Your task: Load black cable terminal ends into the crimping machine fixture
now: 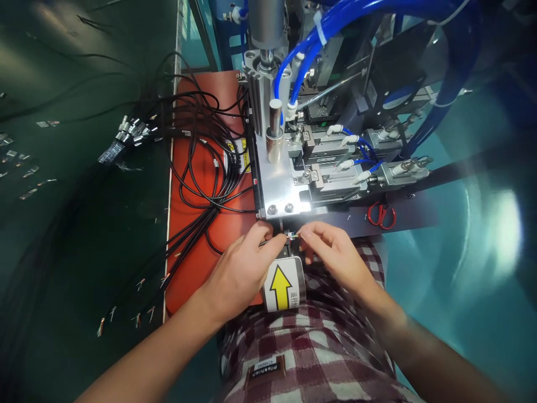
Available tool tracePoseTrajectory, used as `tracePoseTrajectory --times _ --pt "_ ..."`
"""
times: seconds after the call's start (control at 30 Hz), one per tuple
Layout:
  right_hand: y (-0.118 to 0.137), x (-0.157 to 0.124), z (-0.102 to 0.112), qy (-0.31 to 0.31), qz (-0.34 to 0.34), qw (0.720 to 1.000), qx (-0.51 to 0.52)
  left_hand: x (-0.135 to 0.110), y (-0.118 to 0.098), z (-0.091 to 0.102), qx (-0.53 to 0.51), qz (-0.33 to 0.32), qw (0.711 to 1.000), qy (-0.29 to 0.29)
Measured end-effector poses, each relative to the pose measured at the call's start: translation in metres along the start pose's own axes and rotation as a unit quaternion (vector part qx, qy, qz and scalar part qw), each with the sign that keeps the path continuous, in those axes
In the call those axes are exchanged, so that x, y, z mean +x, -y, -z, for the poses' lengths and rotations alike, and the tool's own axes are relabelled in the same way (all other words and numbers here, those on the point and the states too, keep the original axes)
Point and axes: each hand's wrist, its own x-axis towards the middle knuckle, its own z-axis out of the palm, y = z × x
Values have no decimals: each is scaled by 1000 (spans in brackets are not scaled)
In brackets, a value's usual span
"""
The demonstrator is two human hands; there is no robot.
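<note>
My left hand (241,268) and my right hand (331,252) meet just below the front edge of a metal press machine (279,173). Both pinch the stripped, coloured tip of a thin black cable (292,236) between thumb and forefinger. The cable end lies at the machine's small slot, above a white label with a yellow arrow (283,285). A bundle of black cables (201,168) loops across an orange mat (197,263) to the left of my left hand.
Blue air hoses (319,39) arch over the machine. Red-handled scissors (381,215) lie on the machine base at the right. Silver connector ends (132,130) and small metal parts (29,173) are scattered on the dark green table. My checked shirt fills the bottom.
</note>
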Motion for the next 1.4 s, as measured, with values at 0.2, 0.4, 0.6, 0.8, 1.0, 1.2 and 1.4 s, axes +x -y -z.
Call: tracePoseTrajectory --times 0.2,0.4,0.6,0.8,1.0,1.2,1.4 --pt "1 1 -7 -25 16 998 -60 -1 0 0 13 -2 1000 3" --pt "5 -4 -9 -94 105 960 -243 -2 1 -1 16 -1 1000 0" --pt "4 -2 -6 -75 74 979 -174 -3 2 -4 -3 1 1000 -4" --pt "0 -1 -11 -88 138 967 -196 -4 4 -6 -18 8 1000 -1" --pt "-6 -2 -15 -106 186 946 -243 -4 3 -5 -22 12 1000 5" --pt "-9 -4 -16 -103 196 948 -230 -4 2 -5 -13 13 1000 13" --pt "-10 -2 -13 -84 168 964 -186 -3 0 -3 -1 14 1000 25"
